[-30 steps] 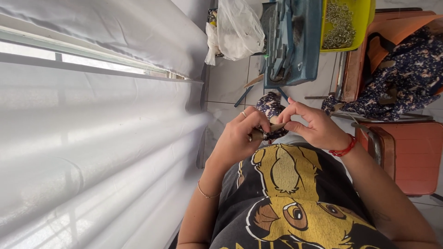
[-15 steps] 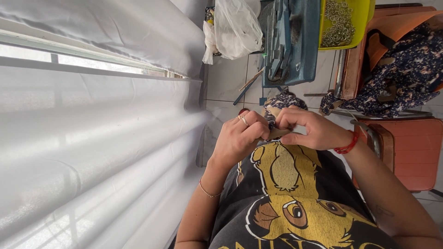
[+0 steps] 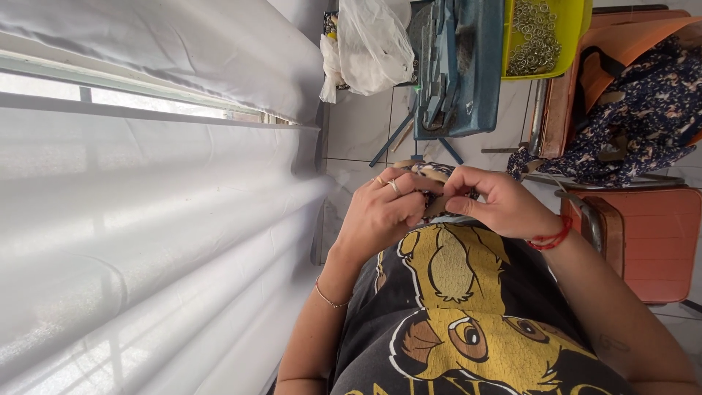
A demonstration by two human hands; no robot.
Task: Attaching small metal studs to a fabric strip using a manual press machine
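Both of my hands meet in front of my chest over a small dark patterned fabric piece (image 3: pixel 431 172) with a beige strip. My left hand (image 3: pixel 382 211), with rings on two fingers and a thin bracelet at the wrist, curls over it from the left. Wearing a red string bracelet, my right hand (image 3: pixel 497 205) pinches it from the right. Most of the piece is hidden under my fingers. Below the hands is my black shirt with a yellow cartoon lion (image 3: pixel 453 292).
A white curtain (image 3: pixel 146 241) fills the left side. Ahead stand a blue metal machine (image 3: pixel 457 66), a yellow bin of metal rings (image 3: pixel 541 33) and a white plastic bag (image 3: pixel 369 44). An orange chair (image 3: pixel 651 234) with floral cloth (image 3: pixel 629 124) is at the right.
My hands have drawn closer together, and my left fingers now fold over the fabric piece. The view has shifted slightly.
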